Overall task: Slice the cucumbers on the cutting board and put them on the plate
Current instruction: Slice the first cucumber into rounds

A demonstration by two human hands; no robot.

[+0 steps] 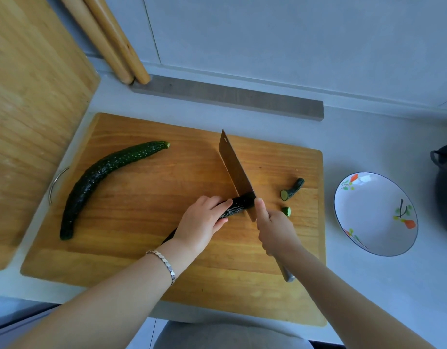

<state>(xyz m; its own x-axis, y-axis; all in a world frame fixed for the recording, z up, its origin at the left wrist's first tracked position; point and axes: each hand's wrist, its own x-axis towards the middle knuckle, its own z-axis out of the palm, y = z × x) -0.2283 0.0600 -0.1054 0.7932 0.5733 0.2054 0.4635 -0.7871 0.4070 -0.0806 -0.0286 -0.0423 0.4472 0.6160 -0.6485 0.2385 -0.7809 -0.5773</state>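
A wooden cutting board point(146, 260) lies on the grey counter. My left hand point(202, 222) holds down a dark green cucumber point(238, 205) near the board's middle, fingers curled over it. My right hand point(274, 230) grips the handle of a cleaver point(233, 165), whose blade stands on the cucumber's right end. A second whole cucumber point(101, 180) lies curved at the board's left. A cut stem end point(293, 190) and a small slice point(286, 211) lie to the right of the blade. A white plate point(376, 215) with painted fruit sits to the right of the board.
A larger wooden board point(28, 109) leans at the left. Two wooden rolling pins point(111, 41) stand against the wall at the back. A grey strip point(230, 99) lies behind the cutting board. A dark pot point(444, 187) is at the right edge.
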